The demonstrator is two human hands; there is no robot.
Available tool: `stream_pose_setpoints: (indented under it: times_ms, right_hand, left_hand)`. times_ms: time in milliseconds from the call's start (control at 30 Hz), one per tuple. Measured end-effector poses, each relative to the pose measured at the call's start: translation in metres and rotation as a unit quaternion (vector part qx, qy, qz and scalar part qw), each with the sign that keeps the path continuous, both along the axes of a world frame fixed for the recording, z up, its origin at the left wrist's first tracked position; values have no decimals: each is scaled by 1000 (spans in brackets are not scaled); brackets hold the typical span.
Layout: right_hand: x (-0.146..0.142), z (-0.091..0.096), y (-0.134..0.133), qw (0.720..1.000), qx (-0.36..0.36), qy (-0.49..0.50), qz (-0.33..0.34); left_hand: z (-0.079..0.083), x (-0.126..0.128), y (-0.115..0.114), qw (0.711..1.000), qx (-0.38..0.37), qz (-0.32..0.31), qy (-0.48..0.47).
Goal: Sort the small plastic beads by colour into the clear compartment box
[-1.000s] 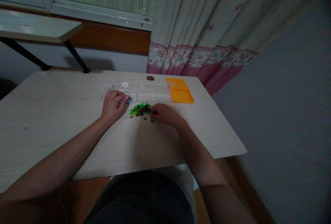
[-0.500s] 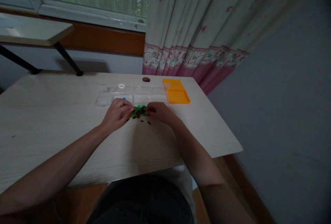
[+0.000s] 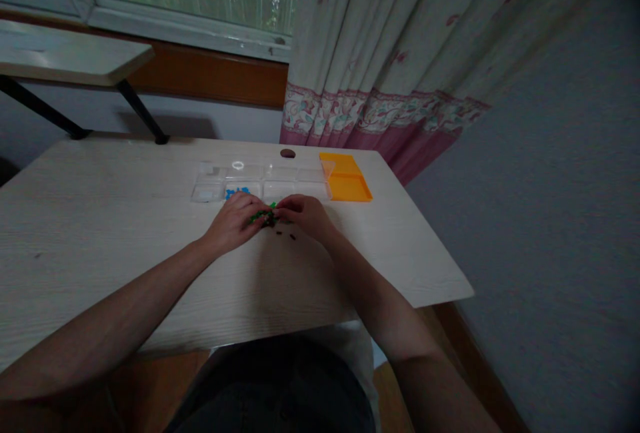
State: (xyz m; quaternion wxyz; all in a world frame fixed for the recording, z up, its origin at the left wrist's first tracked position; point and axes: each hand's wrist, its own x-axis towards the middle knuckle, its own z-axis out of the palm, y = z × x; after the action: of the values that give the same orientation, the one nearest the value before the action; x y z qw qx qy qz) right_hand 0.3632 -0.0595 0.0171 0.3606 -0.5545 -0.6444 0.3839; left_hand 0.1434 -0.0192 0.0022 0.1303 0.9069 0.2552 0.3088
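Observation:
A small pile of green and dark brown pieces (image 3: 271, 217), too small to name more exactly, lies on the table between my hands. My left hand (image 3: 236, 221) is at the left side of the pile, its fingers bent together over the pieces and covering some of them. From the right, my right hand (image 3: 308, 217) touches the pile with thumb and fingers pinched. What either hand holds is hidden. Two loose brown pieces (image 3: 293, 237) lie just in front. Behind my hands stands a clear plastic compartment box (image 3: 295, 189), with small blue pieces (image 3: 237, 192) in one front compartment.
An orange tray (image 3: 350, 188) lies at the box's right end. The pale wooden table (image 3: 150, 246) has a dark round spot (image 3: 287, 153) near its back edge. A raised shelf (image 3: 75, 53) on black legs stands back left. A curtain (image 3: 380, 86) hangs behind.
My hands have come closer together over the pile, covering more of it. The blue pieces in the box now show more clearly past my left hand. The view has shifted slightly.

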Motion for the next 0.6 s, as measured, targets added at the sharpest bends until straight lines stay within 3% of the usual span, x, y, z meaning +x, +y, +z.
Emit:
stream_pose_setpoints:
  times_ms: [233, 400, 600]
  right_hand:
    - [-8, -11, 0, 999, 22, 30, 29]
    - [-12, -2, -7, 998, 29, 34, 42]
    - [-12, 9, -12, 996, 72, -28, 34]
  left_hand:
    - [-1, 1, 0, 1000, 7, -21, -20]
    - [2, 1, -2, 999, 17, -10, -38]
    - [-3, -2, -1, 998, 32, -17, -43]
